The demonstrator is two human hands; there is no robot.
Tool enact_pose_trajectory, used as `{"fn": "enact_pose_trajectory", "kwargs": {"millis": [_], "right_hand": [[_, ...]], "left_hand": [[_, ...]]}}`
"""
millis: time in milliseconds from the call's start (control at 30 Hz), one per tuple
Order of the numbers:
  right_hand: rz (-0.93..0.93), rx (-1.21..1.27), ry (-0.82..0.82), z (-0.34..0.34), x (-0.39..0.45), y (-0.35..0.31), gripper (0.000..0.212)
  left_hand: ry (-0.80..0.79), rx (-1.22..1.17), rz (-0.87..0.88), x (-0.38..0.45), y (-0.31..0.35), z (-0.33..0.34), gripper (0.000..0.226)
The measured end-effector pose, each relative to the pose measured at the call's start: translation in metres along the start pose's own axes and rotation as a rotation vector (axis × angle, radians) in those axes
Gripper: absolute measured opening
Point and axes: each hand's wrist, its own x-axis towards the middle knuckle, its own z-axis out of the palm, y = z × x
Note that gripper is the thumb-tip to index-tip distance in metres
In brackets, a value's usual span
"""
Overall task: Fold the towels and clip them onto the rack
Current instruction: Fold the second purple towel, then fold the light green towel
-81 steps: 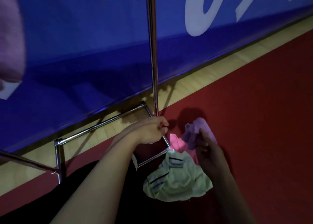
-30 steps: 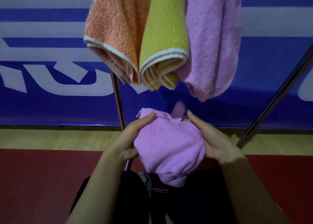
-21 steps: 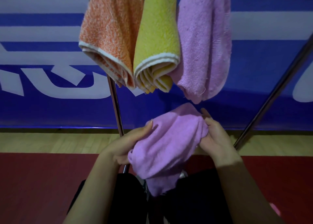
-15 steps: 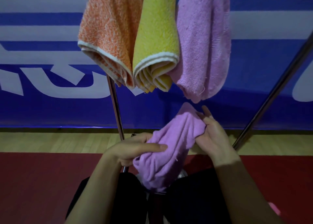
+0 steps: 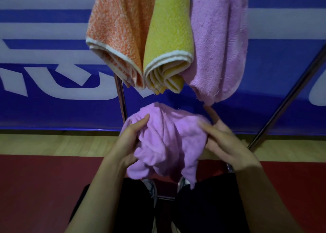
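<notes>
A crumpled purple towel [image 5: 167,141] hangs between my two hands at chest height. My left hand [image 5: 128,141] grips its left side, fingers tucked into the cloth. My right hand [image 5: 224,141] holds the right side, thumb over the towel's edge. Above them three folded towels hang side by side from the rack: an orange towel [image 5: 118,33], a yellow towel [image 5: 167,38] and a pink-purple towel [image 5: 218,44]. The clips and the rack's top bar lie out of the frame.
A chrome rack post [image 5: 121,98] stands behind the towels and a slanted chrome leg [image 5: 285,100] runs at the right. A blue banner [image 5: 53,109] covers the wall. Below lie a wooden strip [image 5: 53,144] and red floor [image 5: 35,188].
I picked the purple towel up from the floor and rose to face the rack. Since half a second ago both hands have spread apart, opening the bunched towel wider.
</notes>
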Motion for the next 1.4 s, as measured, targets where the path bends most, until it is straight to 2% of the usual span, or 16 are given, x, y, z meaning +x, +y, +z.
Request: {"fn": "enact_pose_trajectory", "kwargs": {"millis": [67,200,300,400,500,600,667,733,833,900,967,1033,1067,1167,1300,1400], "right_hand": [[0.043,-0.224,0.048,-0.005,0.004,0.011,0.06],[-0.169,-0.223,0.294,-0.017,0.013,0.011,0.032],[-0.234,-0.42,0.425,-0.03,0.012,0.01,0.02],[-0.274,-0.562,0.489,-0.037,0.006,0.01,0.02],[-0.305,-0.572,0.555,-0.04,0.003,0.007,0.02],[-0.31,-0.563,0.563,-0.037,0.003,0.006,0.022],[-0.321,-0.605,0.516,-0.034,0.003,0.007,0.022],[-0.288,-0.626,0.381,-0.029,0.003,0.01,0.029],[-0.23,-0.692,0.165,-0.016,0.003,0.013,0.035],[-0.207,-0.743,0.071,-0.008,0.004,0.015,0.038],[-0.183,-0.723,-0.005,0.003,0.002,0.016,0.041],[-0.193,-0.732,-0.039,0.012,0.003,0.02,0.042],[-0.195,-0.744,-0.059,0.015,0.004,0.023,0.043],[-0.23,-0.722,-0.06,0.023,0.006,0.026,0.043],[-0.22,-0.588,0.044,0.024,0.007,0.022,0.041],[-0.119,-0.755,-0.044,0.012,0.004,0.024,0.059]], "left_hand": [[0.097,0.158,0.008,0.004,-0.002,-0.006,0.065],[0.206,0.421,0.13,0.014,-0.007,-0.026,0.044],[0.379,0.598,0.194,0.018,-0.009,-0.038,0.025],[0.464,0.693,0.163,0.02,-0.008,-0.048,0.027],[0.556,0.83,0.186,0.023,-0.009,-0.064,0.037],[0.614,0.888,0.214,0.024,-0.011,-0.071,0.015],[0.636,0.849,0.216,0.023,-0.011,-0.066,0.033],[0.599,0.91,0.251,0.023,-0.015,-0.064,0.039],[0.489,1.139,0.315,0.028,-0.022,-0.062,0.014],[0.404,1.156,0.383,0.027,-0.023,-0.05,0.014],[0.126,1.011,0.382,0.021,-0.023,-0.032,0.001],[-0.227,0.98,0.295,0.012,-0.027,-0.012,0.019],[-0.305,1.059,0.291,0.01,-0.032,-0.006,0.025],[-0.25,1.181,0.389,0.016,-0.04,-0.005,0.036],[-0.169,0.967,0.442,0.012,-0.031,0.001,0.022],[-0.108,0.836,0.467,0.002,-0.025,0.006,0.027]]}}
